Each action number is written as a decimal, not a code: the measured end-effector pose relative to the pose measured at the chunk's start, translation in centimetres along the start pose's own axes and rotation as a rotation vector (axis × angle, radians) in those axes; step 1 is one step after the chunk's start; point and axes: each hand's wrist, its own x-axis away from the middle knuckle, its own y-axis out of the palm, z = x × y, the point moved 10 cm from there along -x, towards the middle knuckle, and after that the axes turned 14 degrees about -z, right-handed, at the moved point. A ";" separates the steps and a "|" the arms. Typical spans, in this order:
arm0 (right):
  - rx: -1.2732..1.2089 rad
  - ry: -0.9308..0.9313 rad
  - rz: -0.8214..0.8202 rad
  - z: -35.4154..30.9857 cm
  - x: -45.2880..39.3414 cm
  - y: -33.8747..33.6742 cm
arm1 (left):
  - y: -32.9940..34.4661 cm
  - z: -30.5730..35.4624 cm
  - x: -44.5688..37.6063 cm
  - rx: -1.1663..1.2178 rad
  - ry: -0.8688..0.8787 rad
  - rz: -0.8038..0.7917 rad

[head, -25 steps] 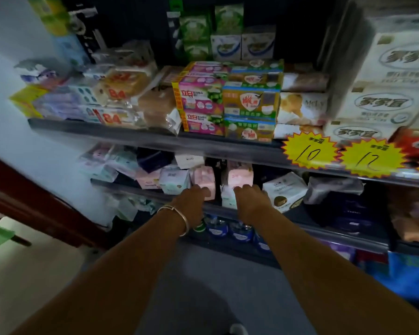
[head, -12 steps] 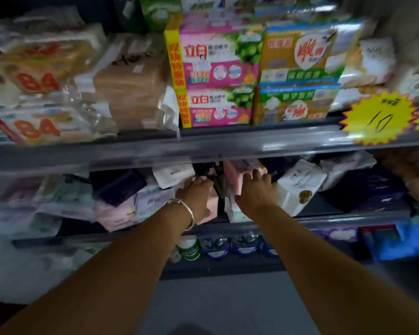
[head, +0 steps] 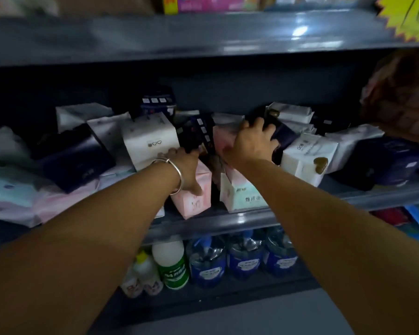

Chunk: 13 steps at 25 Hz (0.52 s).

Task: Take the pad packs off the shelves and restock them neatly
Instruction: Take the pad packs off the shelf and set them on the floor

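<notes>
Pad packs in white, pink and dark blue lie jumbled on the middle shelf (head: 239,220). My left hand (head: 186,169), with a silver bangle at the wrist, lies over the top of a pink pad pack (head: 195,201) standing at the shelf's front edge, thumb down its face. My right hand (head: 250,142) reaches further in, fingers spread over a second pink pack (head: 224,139) and a dark blue pack (head: 284,137) behind it. A white and mint pack (head: 243,193) stands under my right wrist. A white pack (head: 150,140) sits just left of my left hand.
More white packs (head: 305,157) and dark blue packs (head: 387,158) fill the shelf to the right, and a dark blue pack (head: 75,157) lies on pale ones at the left. Bottles (head: 207,262) stand on the shelf below. A yellow price tag (head: 406,15) hangs from the upper shelf.
The view has dropped and come much closer to the middle shelf. Both hands have pushed deeper among the packs, the left onto the pink pack, the right onto packs behind.
</notes>
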 end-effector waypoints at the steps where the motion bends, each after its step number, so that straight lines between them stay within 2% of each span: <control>1: 0.023 -0.030 0.067 -0.5 0.6 -0.3 | -0.1 -0.1 0.4 0.015 -0.008 0.042; 6: 0.051 -0.165 0.293 -2.4 4.0 -1.4 | -0.5 -1.2 2.8 0.236 0.024 0.189; 9: 0.057 -0.238 0.416 -3.6 6.3 -2.1 | -1.2 -1.4 5.0 0.267 0.051 0.313; 13: 0.027 -0.295 0.452 -4.2 9.1 -1.4 | -0.2 -0.9 7.5 0.358 0.128 0.429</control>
